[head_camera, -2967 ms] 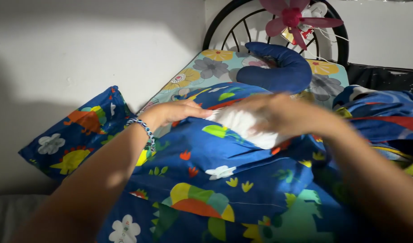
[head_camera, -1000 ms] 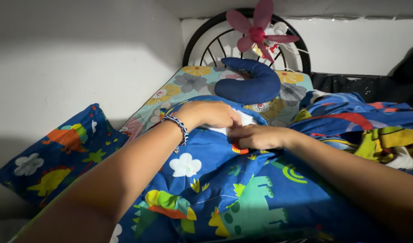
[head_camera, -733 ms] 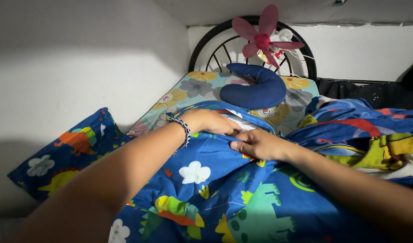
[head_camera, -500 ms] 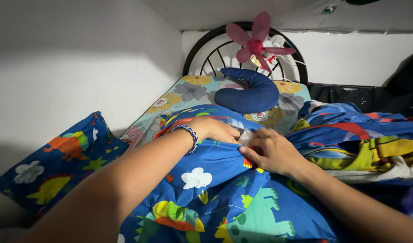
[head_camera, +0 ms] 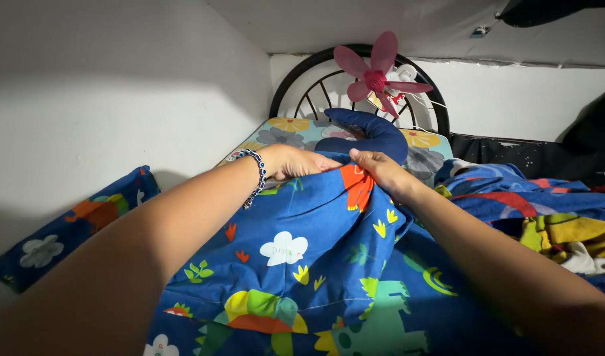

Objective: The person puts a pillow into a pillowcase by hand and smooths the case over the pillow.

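Both hands grip the far edge of a blue pillowcase (head_camera: 302,231) printed with dinosaurs and flowers — the left hand (head_camera: 296,161), a beaded bracelet (head_camera: 255,177) at its wrist, is closed over the fabric, and the right hand (head_camera: 379,173) pinches it beside an orange patch. The pillowcase lies on the bed in front of a navy neck pillow (head_camera: 375,132). A pink fan (head_camera: 376,74) hangs on the black headboard (head_camera: 302,82).

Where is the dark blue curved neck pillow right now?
In the head view, the dark blue curved neck pillow lies at the bed's head on the floral sheet, just beyond both hands, below the pink fan.
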